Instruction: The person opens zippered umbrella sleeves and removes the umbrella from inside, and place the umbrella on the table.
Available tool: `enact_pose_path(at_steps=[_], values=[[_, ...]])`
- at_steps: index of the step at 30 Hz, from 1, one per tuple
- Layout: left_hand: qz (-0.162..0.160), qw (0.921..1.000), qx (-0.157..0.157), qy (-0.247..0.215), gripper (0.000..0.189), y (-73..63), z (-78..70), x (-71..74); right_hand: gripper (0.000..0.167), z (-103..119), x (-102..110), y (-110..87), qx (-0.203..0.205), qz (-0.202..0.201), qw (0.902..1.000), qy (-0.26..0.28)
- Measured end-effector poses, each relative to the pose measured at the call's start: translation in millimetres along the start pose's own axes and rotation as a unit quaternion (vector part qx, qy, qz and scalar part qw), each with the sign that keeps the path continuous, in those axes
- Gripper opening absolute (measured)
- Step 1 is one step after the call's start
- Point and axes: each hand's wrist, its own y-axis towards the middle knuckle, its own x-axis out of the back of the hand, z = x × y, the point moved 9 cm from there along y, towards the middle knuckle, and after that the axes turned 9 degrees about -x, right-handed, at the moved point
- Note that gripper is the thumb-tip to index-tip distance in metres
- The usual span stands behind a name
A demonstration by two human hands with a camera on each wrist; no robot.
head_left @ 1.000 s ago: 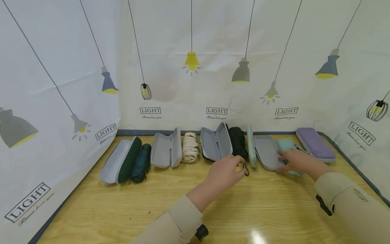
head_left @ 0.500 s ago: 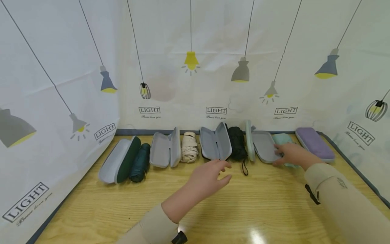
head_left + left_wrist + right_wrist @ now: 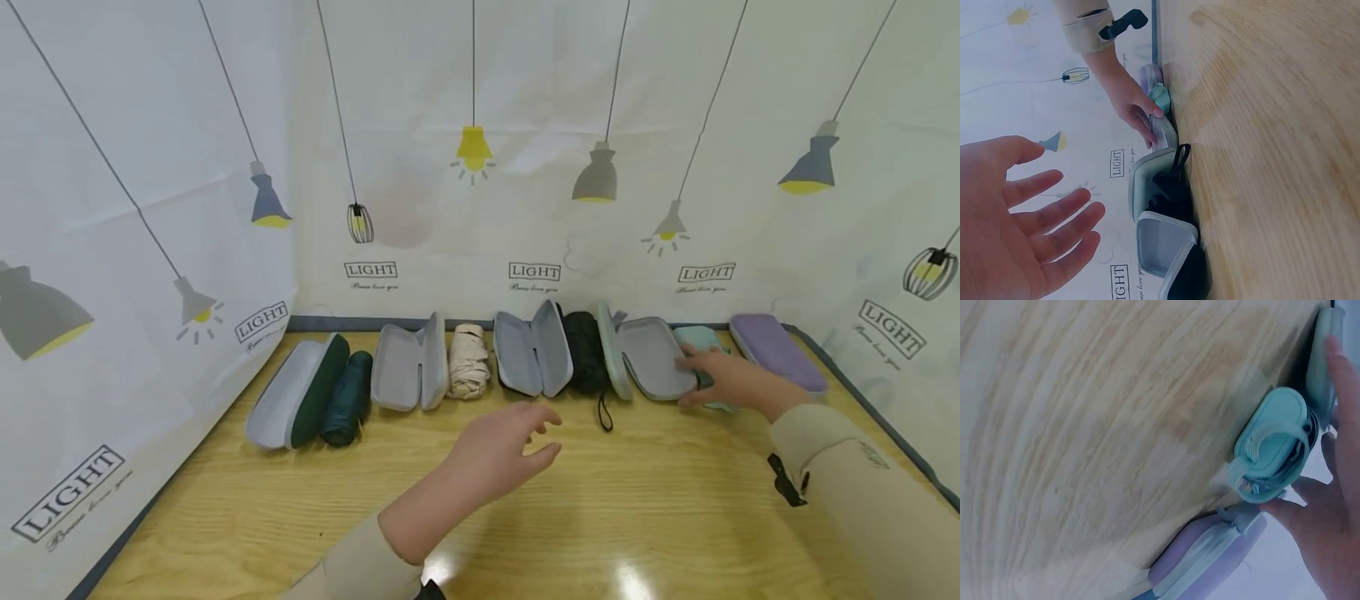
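In the head view, an open mint hard case (image 3: 660, 358) with grey lining stands toward the right of the row, its lid tilted left. My right hand (image 3: 731, 383) holds the right edge of this case, thumb at its near corner. Close to those fingers lies a mint folded umbrella (image 3: 1279, 425) with a strap, partly hidden by the hand in the head view. My left hand (image 3: 487, 450) hovers over the table before the black case (image 3: 532, 350), palm bare and fingers apart in the left wrist view. A black folded umbrella (image 3: 587, 354) with a wrist loop lies left of the mint lid.
On the wooden table (image 3: 375, 500), a green case (image 3: 296, 392), teal folded umbrella (image 3: 347, 400), grey case (image 3: 397, 367) and beige folded umbrella (image 3: 468, 362) fill the left. A shut purple case (image 3: 780, 350) sits far right. A printed backdrop (image 3: 420, 167) rises behind.
My left hand has drawn back to the left and toward me, away from the black umbrella. The mint case has shifted slightly left under my right hand, and its lid leans further left.
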Motion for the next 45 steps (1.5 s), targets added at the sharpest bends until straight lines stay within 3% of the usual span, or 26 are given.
enact_pose_path(at_steps=[3,7,11,14,18,23,26,34,40,45], values=[[-0.001,1.0,0.003,0.003,0.031,-3.5,2.3,1.5,0.077,-6.2,8.8,-4.8,-0.007,-0.024,0.9997,0.007],[0.0,0.9999,0.006,0.009,0.031,-7.4,5.6,2.6,0.058,-20.9,26.7,-13.1,-0.026,-0.084,0.996,-0.017],[0.004,0.9998,0.014,0.011,0.031,-10.6,10.1,2.1,0.051,-46.0,37.1,-22.7,-0.069,-0.122,0.9892,-0.044],[0.005,0.9998,0.02,0.01,0.031,-11.7,13.2,1.0,0.053,-67.9,35.1,-27.6,-0.096,-0.11,0.9877,-0.054],[0.007,0.9997,0.022,0.011,0.031,-12.3,15.5,-0.9,0.058,-87.6,27.0,-29.9,-0.088,-0.093,0.989,-0.074],[0.009,0.9996,0.023,0.017,0.031,-12.3,16.5,-3.5,0.065,-102.7,13.2,-31.4,-0.076,-0.064,0.9946,-0.03],[0.011,0.9996,0.022,0.016,0.031,-11.8,16.2,-4.8,0.065,-106.4,10.9,-36.3,-0.075,-0.065,0.9949,-0.015],[0.017,0.9995,0.02,0.019,0.031,-11.6,15.2,-6.8,0.059,-99.7,16.2,-52.3,-0.05,-0.098,0.9928,-0.047],[0.029,0.9992,0.019,0.019,0.031,-10.5,14.7,-13.0,0.061,-95.2,9.2,-64.9,-0.085,-0.097,0.9879,-0.085],[0.044,0.9985,0.019,0.025,0.033,-5.6,11.5,-21.3,0.063,-84.2,6.6,-76.2,-0.084,-0.109,0.9824,-0.127]])
